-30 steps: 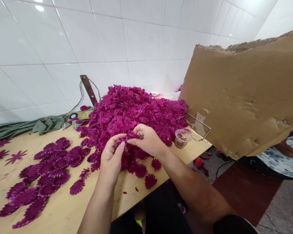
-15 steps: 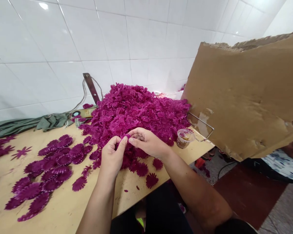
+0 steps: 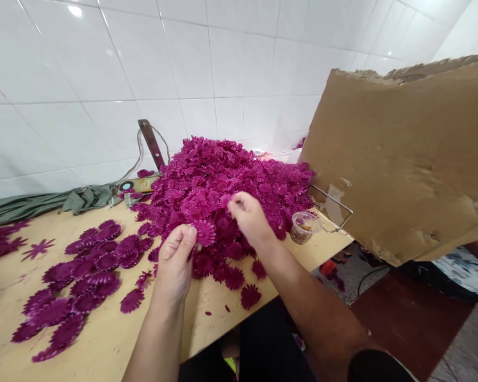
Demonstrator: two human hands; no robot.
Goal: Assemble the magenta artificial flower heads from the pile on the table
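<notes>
My left hand [image 3: 178, 252] pinches a magenta artificial flower layer [image 3: 205, 233] between thumb and fingers, its toothed petals facing the pile. Up and to the right, my right hand [image 3: 247, 215] is closed in a pinch in front of the pile. A blurred, bright magenta flower layer [image 3: 225, 200] shows at its fingertips. Behind both hands rises a large heap of loose magenta flower layers [image 3: 223, 164]. To the left of my left hand, stacked flower layers [image 3: 99, 260] lie in overlapping rows on the wooden table [image 3: 111, 339].
A clear plastic cup [image 3: 302, 227] with small brownish contents stands near the table's right edge, by a bent wire frame [image 3: 336, 207]. A big cardboard sheet [image 3: 402, 154] leans on the right. Green cloth [image 3: 83, 199] lies along the tiled wall. Part of another person shows far right.
My hands have come apart. The right has moved up and right toward the heap, while the left has shifted slightly left and down with its flower layer.
</notes>
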